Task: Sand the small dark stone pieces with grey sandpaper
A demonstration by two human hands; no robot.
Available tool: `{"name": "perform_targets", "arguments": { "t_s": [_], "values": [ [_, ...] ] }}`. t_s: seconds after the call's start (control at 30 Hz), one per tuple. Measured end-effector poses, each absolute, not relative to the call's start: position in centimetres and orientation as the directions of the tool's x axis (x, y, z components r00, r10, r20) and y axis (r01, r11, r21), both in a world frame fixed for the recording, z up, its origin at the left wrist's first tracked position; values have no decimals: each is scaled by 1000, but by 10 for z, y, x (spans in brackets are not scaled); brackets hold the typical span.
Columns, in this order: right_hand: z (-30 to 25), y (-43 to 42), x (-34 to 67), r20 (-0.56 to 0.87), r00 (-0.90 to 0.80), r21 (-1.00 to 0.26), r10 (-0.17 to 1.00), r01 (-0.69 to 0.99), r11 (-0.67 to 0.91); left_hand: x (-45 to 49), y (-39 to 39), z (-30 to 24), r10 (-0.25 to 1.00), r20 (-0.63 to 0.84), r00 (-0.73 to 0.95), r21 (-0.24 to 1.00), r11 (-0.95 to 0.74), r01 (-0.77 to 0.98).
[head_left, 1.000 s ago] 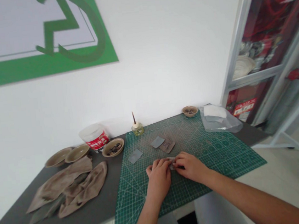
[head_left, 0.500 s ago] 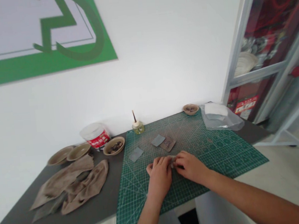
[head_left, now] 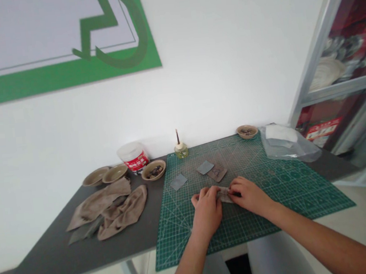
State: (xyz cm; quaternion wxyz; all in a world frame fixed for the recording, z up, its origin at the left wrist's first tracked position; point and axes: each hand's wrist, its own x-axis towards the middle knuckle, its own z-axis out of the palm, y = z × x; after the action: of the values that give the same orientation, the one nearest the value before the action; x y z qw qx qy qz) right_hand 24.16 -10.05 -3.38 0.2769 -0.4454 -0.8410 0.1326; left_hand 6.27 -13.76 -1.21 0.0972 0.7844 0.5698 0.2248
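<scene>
A small brownish-grey flat piece (head_left: 224, 195) lies low over the cutting mat (head_left: 274, 197), its middle showing between my hands. My left hand (head_left: 207, 208) is closed on its left end, fingers bent over the top. On the right end, my right hand (head_left: 249, 194) pinches with curled fingertips. Its material and outer ends are hidden by my fingers. Just beyond lie a brown square piece with a dark drawn mark (head_left: 218, 173) and a grey square sheet (head_left: 205, 167) touching it. Another grey square sheet (head_left: 178, 181) rests apart, to the left.
Brown cloths (head_left: 122, 217) lie on the dark table (head_left: 94, 259) at left. Behind them stand shallow bowls (head_left: 96, 176), a red-labelled tub (head_left: 136, 158) and a bowl of dark bits (head_left: 154, 170). A glass bottle with a brush (head_left: 181, 149), another bowl (head_left: 247, 131) and a plastic bag (head_left: 288, 143) line the back.
The view has swung left, so everything sits farther right. My hands have drawn slightly apart, and more of the brownish piece shows between them.
</scene>
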Motion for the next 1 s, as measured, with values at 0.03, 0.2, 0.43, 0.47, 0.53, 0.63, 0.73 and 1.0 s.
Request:
{"name": "perform_targets", "arguments": {
  "t_s": [0.03,0.2,0.43,0.47,0.53,0.63,0.73,1.0],
  "values": [
    [-33,-100,241,344,-435,-466,832,690,554,63,-138,-12,939,238,250,408,-330,851],
    [-32,-105,240,347,-476,-527,808,614,588,61,-137,-12,928,251,274,417,-359,835],
    [-33,-110,231,331,-310,-776,891,448,444,54,-139,-11,916,282,285,473,-391,789],
    [-33,-110,231,345,-310,-761,886,460,457,52,-139,-11,921,279,272,483,-379,789],
    [-33,-109,232,373,-323,-680,870,542,493,50,-139,-11,928,284,240,507,-358,784],
    [-31,-107,235,351,-364,-532,863,681,504,47,-137,-13,935,315,162,547,-319,774],
    [-26,-101,236,227,-360,-505,905,751,425,44,-134,-16,934,344,99,569,-291,769],
    [-8,-73,231,-19,-364,-540,931,787,297,43,-134,-17,933,354,68,600,-282,749]
  ]
}}
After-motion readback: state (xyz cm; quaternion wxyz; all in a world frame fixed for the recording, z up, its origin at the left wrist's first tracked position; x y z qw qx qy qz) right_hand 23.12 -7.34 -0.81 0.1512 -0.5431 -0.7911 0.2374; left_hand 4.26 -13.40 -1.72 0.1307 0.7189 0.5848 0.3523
